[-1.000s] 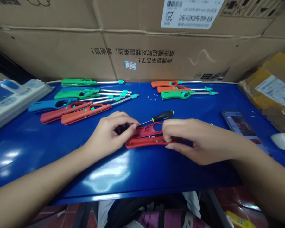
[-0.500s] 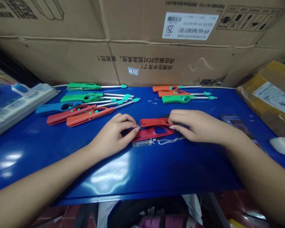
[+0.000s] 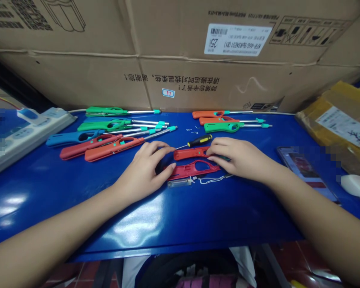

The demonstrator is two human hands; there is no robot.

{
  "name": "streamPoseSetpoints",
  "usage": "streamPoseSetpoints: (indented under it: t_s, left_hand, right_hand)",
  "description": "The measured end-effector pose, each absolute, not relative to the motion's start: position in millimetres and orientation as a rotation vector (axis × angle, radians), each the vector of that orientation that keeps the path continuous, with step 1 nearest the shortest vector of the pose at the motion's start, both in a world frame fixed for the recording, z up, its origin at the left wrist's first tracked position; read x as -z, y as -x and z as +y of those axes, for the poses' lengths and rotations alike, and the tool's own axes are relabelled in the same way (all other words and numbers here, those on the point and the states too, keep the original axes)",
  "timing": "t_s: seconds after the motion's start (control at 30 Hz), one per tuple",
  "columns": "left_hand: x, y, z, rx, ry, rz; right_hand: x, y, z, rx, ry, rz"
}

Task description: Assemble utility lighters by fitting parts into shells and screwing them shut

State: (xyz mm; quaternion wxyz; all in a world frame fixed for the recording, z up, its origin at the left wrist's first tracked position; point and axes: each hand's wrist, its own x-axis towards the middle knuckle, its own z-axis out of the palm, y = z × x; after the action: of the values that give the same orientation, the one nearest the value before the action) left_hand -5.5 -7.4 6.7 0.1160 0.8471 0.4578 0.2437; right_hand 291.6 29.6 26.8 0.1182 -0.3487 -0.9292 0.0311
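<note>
Two halves of a lighter casing lie side by side in the middle of the table. Fingers and thumb of my right hand (image 3: pixel 238 157) are closed over the right end of the farther orange-red casing half (image 3: pixel 189 153). My left hand (image 3: pixel 148 168) is open at the left ends, its thumb touching the nearer red casing half (image 3: pixel 187 171) and its index finger by the farther one. Just beyond lies a black and yellow screwdriver (image 3: pixel 199 140). In front of the halves are a clear fuel tank (image 3: pixel 179 183) and a white wire (image 3: pixel 211 180).
Several long-necked lighters (image 3: pixel 114 149) lie at the back left, and three more, including a green one (image 3: pixel 222 127), at the back right. A power strip (image 3: pixel 27 136) is on the left. A phone (image 3: pixel 306 170), a mouse (image 3: pixel 356 185) and a taped parcel (image 3: pixel 339 116) are on the right; a cardboard box (image 3: pixel 174 64) stands behind.
My right hand has shifted slightly left with the orange-red casing half, uncovering the screwdriver behind it. My left thumb and index finger have spread apart. The view has shifted a little.
</note>
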Motion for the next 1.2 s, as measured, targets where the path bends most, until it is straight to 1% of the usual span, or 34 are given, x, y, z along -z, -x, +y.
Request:
streamPoseSetpoints:
  t_s: [0.1,0.2,0.3,0.37,0.57,0.73,0.83,0.97,1.1,1.2]
  left_hand:
    - [-9.6,3.8,-10.3,-0.781,-2.493,1.310]
    - [-11.6,1.7,-13.7,-0.768,-2.534,1.229]
    - [-11.8,0.8,-17.0,-0.696,-2.573,1.104]
    - [-11.3,0.7,-18.4,-0.643,-2.586,1.031]
    - [-9.8,-1.3,-17.8,-0.575,-2.574,0.939]
    - [-9.9,-2.1,-18.3,-0.570,-2.564,0.878]
    - [-11.4,-0.3,-16.2,-0.652,-2.524,0.864]
    - [-11.9,4.7,-6.8,-0.732,-2.525,1.066]
    - [-6.4,7.8,0.3,-0.594,-2.561,1.232]
    - [-2.8,7.2,-0.3,-0.464,-2.560,1.264]
  right_hand:
    - [-19.9,-287.1,28.9,-0.117,0.960,-2.710]
    - [-19.9,-285.9,29.7,-0.100,0.924,-2.734]
    - [-28.9,-292.8,33.3,-0.065,0.990,-2.684]
    - [-36.9,-301.7,36.3,-0.097,1.080,-2.664]
    - [-47.0,-322.3,40.9,-0.548,1.222,-2.751]
    - [-45.6,-322.3,42.0,-0.617,1.243,-2.773]
    - [-45.4,-322.1,43.6,-0.548,1.221,-2.800]
    - [-41.8,-317.0,44.7,-0.272,1.183,-2.714]
    - [-31.2,-300.1,42.6,-0.109,1.059,-2.639]
    - [-21.7,-289.0,42.1,-0.145,1.139,-2.637]
